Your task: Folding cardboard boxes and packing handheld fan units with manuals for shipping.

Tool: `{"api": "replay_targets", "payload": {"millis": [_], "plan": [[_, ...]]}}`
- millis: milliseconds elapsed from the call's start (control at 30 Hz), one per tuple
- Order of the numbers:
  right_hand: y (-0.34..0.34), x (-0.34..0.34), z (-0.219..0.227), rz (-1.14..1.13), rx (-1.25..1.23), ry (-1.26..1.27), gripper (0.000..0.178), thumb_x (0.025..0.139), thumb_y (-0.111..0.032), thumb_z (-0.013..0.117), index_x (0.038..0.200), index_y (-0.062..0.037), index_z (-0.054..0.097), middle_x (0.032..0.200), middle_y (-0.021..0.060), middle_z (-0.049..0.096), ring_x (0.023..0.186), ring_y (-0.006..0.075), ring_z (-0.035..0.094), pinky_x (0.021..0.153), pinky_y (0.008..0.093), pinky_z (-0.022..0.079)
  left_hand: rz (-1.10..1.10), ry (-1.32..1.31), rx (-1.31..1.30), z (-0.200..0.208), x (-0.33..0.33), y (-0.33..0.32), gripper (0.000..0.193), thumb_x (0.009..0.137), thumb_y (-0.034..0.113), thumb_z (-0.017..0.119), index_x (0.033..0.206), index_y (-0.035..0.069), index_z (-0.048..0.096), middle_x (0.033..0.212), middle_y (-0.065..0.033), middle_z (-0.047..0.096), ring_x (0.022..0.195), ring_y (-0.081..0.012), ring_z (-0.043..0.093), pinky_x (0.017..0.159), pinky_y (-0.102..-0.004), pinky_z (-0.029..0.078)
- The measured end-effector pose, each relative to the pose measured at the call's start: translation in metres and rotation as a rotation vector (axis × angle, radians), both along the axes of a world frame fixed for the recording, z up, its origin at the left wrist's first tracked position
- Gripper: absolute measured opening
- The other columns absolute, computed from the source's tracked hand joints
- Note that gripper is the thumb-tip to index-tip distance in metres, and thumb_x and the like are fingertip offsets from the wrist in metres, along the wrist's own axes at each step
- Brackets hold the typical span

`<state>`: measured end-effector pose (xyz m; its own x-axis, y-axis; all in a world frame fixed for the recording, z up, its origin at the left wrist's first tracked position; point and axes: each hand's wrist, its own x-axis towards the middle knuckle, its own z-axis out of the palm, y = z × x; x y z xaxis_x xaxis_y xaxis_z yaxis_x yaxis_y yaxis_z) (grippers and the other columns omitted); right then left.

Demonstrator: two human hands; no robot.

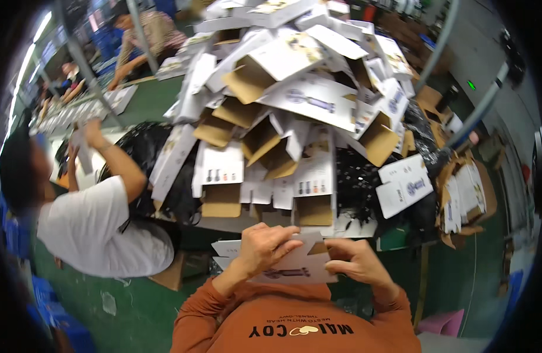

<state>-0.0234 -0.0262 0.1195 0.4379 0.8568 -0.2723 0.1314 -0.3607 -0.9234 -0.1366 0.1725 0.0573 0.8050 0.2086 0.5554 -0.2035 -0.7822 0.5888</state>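
Note:
A white printed carton (306, 272) with a dark picture on its side is held in front of my body, its end flaps standing out. My left hand (264, 250) grips its upper left part, fingers bent over the top edge. At the carton's right end, my right hand (356, 259) has its thumb and fingers closed round a flap edge. What lies inside the carton is hidden from this angle. Just beyond my hands, an open carton (314, 170) of the same kind lies on the table with its brown inside facing me.
A high heap of white cartons (294, 56) covers the table. Black cables (356, 188) lie beside it. A brown box (488, 188) with flattened cartons stands right. A co-worker in a white shirt (106, 229) works close on the left; other people sit farther back.

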Motion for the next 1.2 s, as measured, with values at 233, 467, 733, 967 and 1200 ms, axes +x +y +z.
{"api": "replay_targets", "payload": {"millis": [233, 467, 733, 967, 1200], "plan": [[0.035, -0.007, -0.119, 0.358, -0.114, 0.483, 0.017, 0.082, -0.014, 0.065, 0.082, 0.0019, 0.070, 0.068, 0.0012, 0.062, 0.064, 0.0060, 0.054, 0.057, 0.0200, 0.042, -0.055, 0.455, -0.131, -0.067, -0.062, 0.002, 0.024, 0.084, 0.035, 0.059, 0.092, 0.013, 0.067, 0.068, -0.0107, 0.063, 0.059, -0.0278, 0.062, 0.052, -0.0355, 0.047], [0.033, -0.014, -0.165, 0.488, -0.129, 0.254, 0.021, 0.072, -0.015, 0.070, 0.080, 0.0042, 0.065, 0.066, 0.0054, 0.063, 0.063, 0.0067, 0.051, 0.057, 0.0265, 0.044, -0.267, 0.789, -0.193, -0.074, -0.066, -0.010, 0.059, 0.074, 0.059, 0.059, 0.109, 0.010, 0.059, 0.084, -0.0169, 0.065, 0.078, -0.0352, 0.063, 0.065, -0.0442, 0.047], [0.033, -0.038, -0.142, 0.154, -0.127, 0.169, 0.013, 0.074, -0.006, 0.064, 0.083, 0.0023, 0.066, 0.073, 0.0067, 0.066, 0.068, 0.0093, 0.056, 0.065, 0.0262, 0.048, -0.297, 0.792, -0.201, -0.051, -0.081, 0.006, 0.060, 0.061, 0.050, 0.072, 0.103, 0.010, 0.056, 0.087, -0.0159, 0.065, 0.081, -0.0375, 0.062, 0.065, -0.0458, 0.048], [0.058, -0.038, -0.106, 0.046, 0.432, 0.574, 0.097, 0.071, -0.068, 0.060, 0.132, 0.0025, 0.036, 0.123, 0.0137, 0.050, 0.107, 0.0204, 0.051, 0.091, 0.0314, 0.041, 0.104, 0.242, -0.357, -0.035, -0.068, 0.022, 0.017, 0.085, 0.015, 0.058, 0.089, 0.000, 0.064, 0.072, -0.0138, 0.064, 0.060, -0.0236, 0.063, 0.054, -0.0292, 0.047], [0.083, -0.057, -0.093, -0.167, 0.729, 0.892, 0.107, 0.064, -0.071, 0.061, 0.141, -0.0102, 0.018, 0.133, 0.0149, 0.037, 0.125, 0.0273, 0.035, 0.104, 0.0427, 0.032, 0.519, -0.086, -0.615, -0.013, -0.068, 0.050, 0.020, 0.090, 0.016, 0.054, 0.085, -0.001, 0.063, 0.056, -0.0049, 0.057, 0.052, -0.0085, 0.052, 0.048, -0.0245, 0.041]]}}
